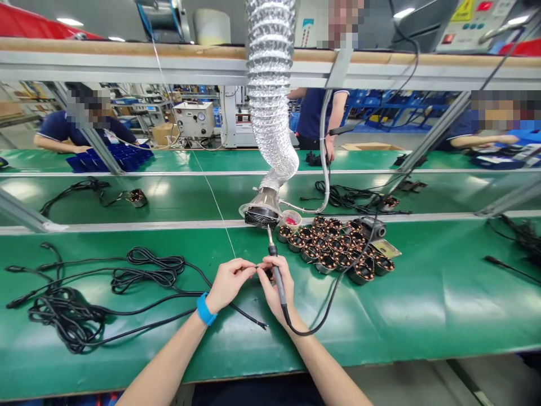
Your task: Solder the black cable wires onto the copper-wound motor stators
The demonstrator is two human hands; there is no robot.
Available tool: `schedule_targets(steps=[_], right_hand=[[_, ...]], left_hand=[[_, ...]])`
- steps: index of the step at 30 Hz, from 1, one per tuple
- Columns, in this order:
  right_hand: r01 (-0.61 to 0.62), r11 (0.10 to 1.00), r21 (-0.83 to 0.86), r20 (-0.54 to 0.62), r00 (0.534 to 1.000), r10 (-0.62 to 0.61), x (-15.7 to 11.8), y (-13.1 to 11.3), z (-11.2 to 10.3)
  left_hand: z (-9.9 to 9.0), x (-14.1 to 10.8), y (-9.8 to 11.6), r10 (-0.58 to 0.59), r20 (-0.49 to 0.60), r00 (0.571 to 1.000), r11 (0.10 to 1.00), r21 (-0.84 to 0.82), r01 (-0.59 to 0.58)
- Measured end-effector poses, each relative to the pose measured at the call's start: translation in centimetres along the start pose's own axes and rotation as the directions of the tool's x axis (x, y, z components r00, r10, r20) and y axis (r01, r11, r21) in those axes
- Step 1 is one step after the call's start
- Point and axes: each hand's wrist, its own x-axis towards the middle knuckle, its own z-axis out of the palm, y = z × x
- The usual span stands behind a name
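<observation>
My right hand is closed around a soldering iron, whose metal tip points away from me, just below the fume extractor nozzle. Its thumb and fingertips also meet my left hand. With a blue band at the wrist, the left hand pinches something small and dark that I cannot make out. Partly hidden behind the right fingers is a dark, copper-coloured part, perhaps a motor stator. A black cable passes under the left wrist, its stripped end lying between my forearms.
Several copper-wound stators stand grouped at the right, beside a small cup with red contents. Coiled black cables cover the left. A silver duct hangs in the centre, and a thin solder strand runs down. Co-workers sit and stand beyond.
</observation>
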Motion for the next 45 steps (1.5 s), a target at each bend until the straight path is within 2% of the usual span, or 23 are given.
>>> schedule_targets(steps=[4, 7, 10, 14, 22, 27, 29, 32, 36, 40, 45], right_hand=[[-0.034, 0.999, -0.029, -0.018, 0.999, 0.034, -0.7, 0.2, 0.0], [0.023, 0.993, -0.117, 0.007, 1.0, -0.022, -0.8, -0.3, -0.1], [0.116, 0.967, -0.226, 0.041, 0.993, -0.109, -0.5, -0.8, -0.3], [0.19, 0.962, -0.195, 0.139, 0.977, -0.164, 0.0, -0.8, -0.2], [0.11, 0.969, -0.222, 0.09, 0.992, -0.092, -0.1, -0.9, -1.0], [0.084, 0.972, -0.22, 0.063, 0.995, -0.072, -0.4, -0.7, -1.1], [0.074, 0.972, -0.222, 0.058, 0.996, -0.062, -0.4, -0.5, -1.0], [0.053, 0.975, -0.215, 0.038, 0.998, -0.046, -0.3, -0.5, -1.0], [-0.025, 0.984, -0.174, -0.071, 0.997, 0.013, 0.1, -0.8, -1.7], [-0.121, 0.987, -0.106, -0.153, 0.983, 0.104, -0.4, -0.4, -2.6], [-0.063, 0.982, -0.176, -0.147, 0.988, 0.037, -1.6, 1.0, -3.5]], left_hand=[[0.1, 0.1, -0.6, -0.061, -0.048, 0.997, 0.996, -0.074, 0.057], [0.1, 0.2, -0.9, -0.108, -0.07, 0.992, 0.986, -0.138, 0.098], [0.2, 0.1, -1.1, -0.098, -0.003, 0.995, 0.986, -0.134, 0.097], [0.5, -0.3, -1.0, -0.03, 0.126, 0.992, 0.999, -0.02, 0.032], [-0.7, 0.0, 0.5, -0.011, 0.224, 0.975, 0.999, 0.05, 0.0], [-0.2, 0.1, 0.3, -0.179, 0.257, 0.95, 0.961, -0.16, 0.224], [0.2, 0.2, 0.0, -0.195, 0.21, 0.958, 0.953, -0.189, 0.236], [0.6, 0.8, -0.6, -0.161, 0.073, 0.984, 0.971, -0.169, 0.171], [0.8, 1.6, -1.3, -0.165, -0.049, 0.985, 0.977, -0.142, 0.156], [1.2, 1.8, -1.6, -0.158, -0.056, 0.986, 0.984, -0.096, 0.152], [1.5, 1.8, -1.9, -0.116, -0.053, 0.992, 0.993, -0.033, 0.114]])
